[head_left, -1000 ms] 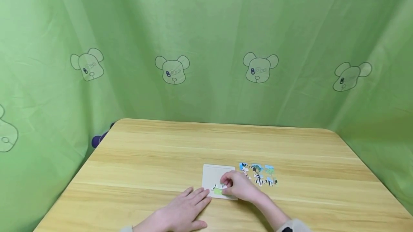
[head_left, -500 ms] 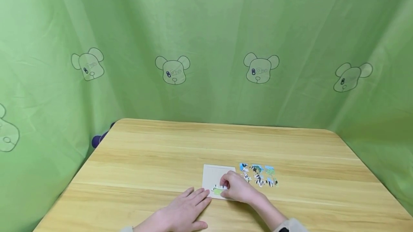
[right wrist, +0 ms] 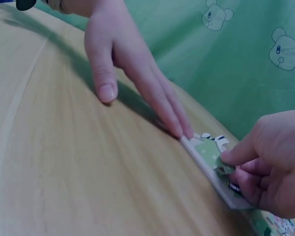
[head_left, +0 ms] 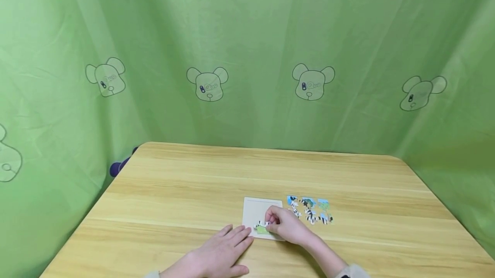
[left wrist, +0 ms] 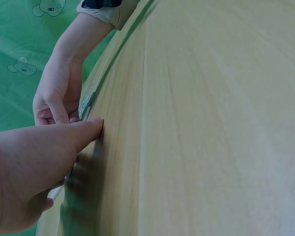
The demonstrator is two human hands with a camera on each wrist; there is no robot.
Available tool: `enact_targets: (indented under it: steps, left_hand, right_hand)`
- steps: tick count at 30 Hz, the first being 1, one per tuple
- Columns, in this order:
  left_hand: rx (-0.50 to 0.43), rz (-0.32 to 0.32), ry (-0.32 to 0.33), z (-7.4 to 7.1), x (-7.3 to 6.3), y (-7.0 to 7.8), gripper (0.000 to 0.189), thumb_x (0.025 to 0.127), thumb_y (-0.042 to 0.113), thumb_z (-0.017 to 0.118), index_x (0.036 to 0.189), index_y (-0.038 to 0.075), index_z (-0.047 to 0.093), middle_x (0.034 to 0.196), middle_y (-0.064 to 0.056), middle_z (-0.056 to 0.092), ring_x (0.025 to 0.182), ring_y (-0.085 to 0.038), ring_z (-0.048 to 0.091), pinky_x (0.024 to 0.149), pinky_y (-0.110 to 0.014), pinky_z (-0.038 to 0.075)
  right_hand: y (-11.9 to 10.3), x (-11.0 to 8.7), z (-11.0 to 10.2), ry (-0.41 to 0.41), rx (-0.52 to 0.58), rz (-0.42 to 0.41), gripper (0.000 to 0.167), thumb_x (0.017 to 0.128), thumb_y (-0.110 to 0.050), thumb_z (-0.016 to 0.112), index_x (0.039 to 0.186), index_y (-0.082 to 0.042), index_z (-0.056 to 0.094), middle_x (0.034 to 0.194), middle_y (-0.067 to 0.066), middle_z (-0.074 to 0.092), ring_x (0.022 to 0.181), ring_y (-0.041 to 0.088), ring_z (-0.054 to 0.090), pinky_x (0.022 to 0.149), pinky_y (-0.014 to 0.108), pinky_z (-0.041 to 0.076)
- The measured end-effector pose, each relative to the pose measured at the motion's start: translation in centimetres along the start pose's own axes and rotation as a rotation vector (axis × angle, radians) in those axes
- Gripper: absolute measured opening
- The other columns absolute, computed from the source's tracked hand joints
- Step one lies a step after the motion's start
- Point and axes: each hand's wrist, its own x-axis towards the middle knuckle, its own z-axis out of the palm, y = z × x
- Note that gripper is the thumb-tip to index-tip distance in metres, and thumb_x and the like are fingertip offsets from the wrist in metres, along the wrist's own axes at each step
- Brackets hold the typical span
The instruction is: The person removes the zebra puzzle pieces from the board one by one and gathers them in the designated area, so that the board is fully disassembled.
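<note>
A pale puzzle tray [head_left: 253,209] lies on the table in the head view. In its near part sits a green puzzle piece with black-and-white stripes [right wrist: 206,148]. My right hand [head_left: 288,225] is over the tray's right half and pinches a small puzzle piece [right wrist: 224,170] between thumb and curled fingers, right beside the laid green one. The held piece is partly hidden by the fingers. My left hand [head_left: 222,252] lies with extended fingers, their tips at the tray's near left corner. Its thumb rests apart on the table.
Right of the tray lie several loose puzzle pieces [head_left: 311,215] with zebra stripes, blue sky and trees. The wooden table [head_left: 185,175] has a rounded far edge. A green curtain [head_left: 255,33] with bear-head prints surrounds it. A dark purple object [head_left: 116,169] shows beyond the left edge.
My right fingers make small shifts over the tray, first slightly toward me, then back a little to the right. My left hand stays at the corner.
</note>
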Motion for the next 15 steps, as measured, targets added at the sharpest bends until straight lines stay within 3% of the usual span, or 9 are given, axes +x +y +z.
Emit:
enact_targets:
  steps: [8, 15]
  left_hand:
    - [-0.025, -0.012, -0.022, 0.1, 0.1, 0.0, 0.070, 0.092, 0.060, 0.033, 0.143, 0.011, 0.036, 0.149, -0.007, 0.030, 0.136, -0.020, 0.026, 0.109, -0.040, 0.024]
    - [-0.026, -0.009, -0.026, 0.2, 0.1, 0.0, 0.070, 0.092, 0.059, 0.033, 0.143, 0.011, 0.035, 0.149, -0.007, 0.029, 0.136, -0.021, 0.026, 0.109, -0.040, 0.025]
  right_hand:
    - [0.6, -0.1, -0.4, -0.019, 0.137, 0.000, 0.012, 0.078, 0.000, 0.065, 0.088, -0.003, 0.059, 0.075, 0.001, 0.053, 0.070, 0.012, 0.050, 0.062, 0.021, 0.044]
    - [1.0, -0.9, -2.5, 0.009, 0.180, 0.030, 0.016, 0.081, -0.006, 0.066, 0.095, -0.001, 0.060, 0.078, 0.003, 0.055, 0.070, 0.013, 0.051, 0.060, 0.021, 0.046]
